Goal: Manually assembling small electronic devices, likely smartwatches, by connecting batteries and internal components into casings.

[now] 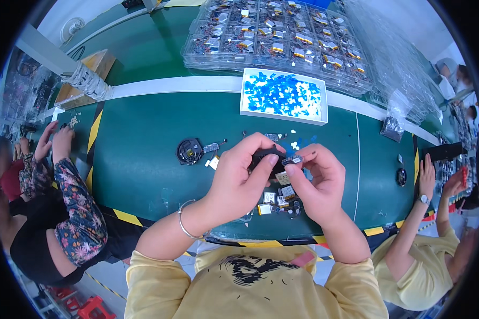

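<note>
Above the middle of the green table, my left hand (pixel 238 171) grips a black plastic housing (pixel 261 156) between thumb and fingers. My right hand (pixel 322 186) pinches a small circuit board (pixel 292 160) against the housing's right side; fingers partly cover both parts. To the left lies a round black housing (pixel 188 151) with a small board (pixel 211 147) beside it and a silver battery (pixel 214 162) close by. Below my hands is a loose cluster of small battery packs with wires (pixel 283 198). Scattered blue film pieces (pixel 304 142) lie just beyond my right hand.
A white box (pixel 283 117) of blue and white bits stands behind my hands. Farther back are stacked clear compartment trays (pixel 184 53) full of batteries and boards. A plastic bag (pixel 394 127) lies to the right. Co-workers' arms (pixel 74 204) (pixel 408 234) rest at both sides.
</note>
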